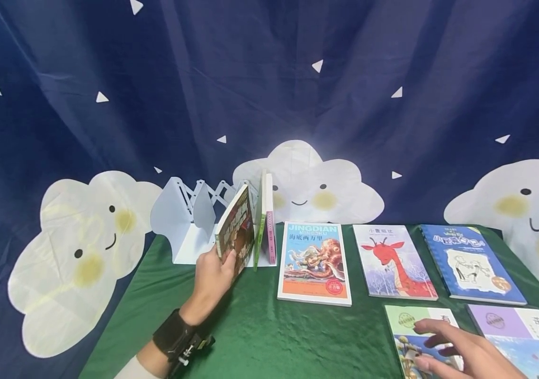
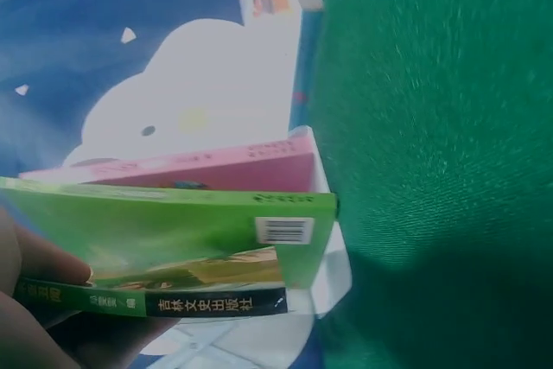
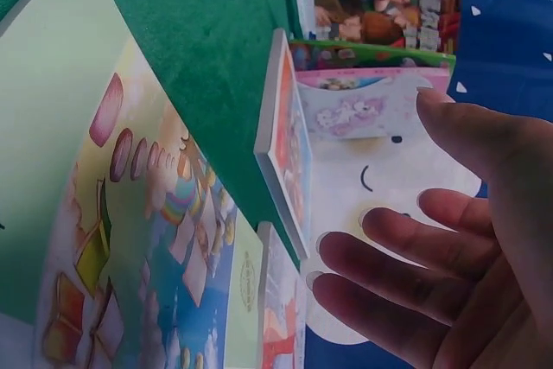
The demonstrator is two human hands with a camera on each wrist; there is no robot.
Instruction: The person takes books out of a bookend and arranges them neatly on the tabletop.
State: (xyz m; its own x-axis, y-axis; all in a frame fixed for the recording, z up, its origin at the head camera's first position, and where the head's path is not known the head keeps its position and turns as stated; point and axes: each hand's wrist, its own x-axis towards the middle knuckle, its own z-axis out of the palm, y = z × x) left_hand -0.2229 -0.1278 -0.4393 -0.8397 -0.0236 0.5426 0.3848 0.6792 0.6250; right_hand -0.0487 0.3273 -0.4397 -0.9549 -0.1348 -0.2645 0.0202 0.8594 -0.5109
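My left hand (image 1: 213, 276) grips a brown-covered book (image 1: 237, 226) by its near edge, tilted upright in the white folding rack (image 1: 186, 245). In the left wrist view its dark spine (image 2: 216, 302) stands beside a green book (image 2: 199, 231), with a pink one (image 2: 259, 157) behind. The green (image 1: 260, 231) and pink-spined (image 1: 271, 231) books stand upright at the rack's right. My right hand (image 1: 468, 350) hovers over a green-topped book (image 1: 399, 329) at the lower right, fingers loosely bent and holding nothing; the right wrist view shows the same hand (image 3: 458, 239) apart from the books.
Lying flat on the green cloth (image 1: 298, 337) are an octopus-cover book (image 1: 314, 263), a red giraffe book (image 1: 395, 260), a blue book (image 1: 473, 263) and a purple-topped book (image 1: 520, 337). A dark blue curtain (image 1: 269, 79) with clouds hangs behind.
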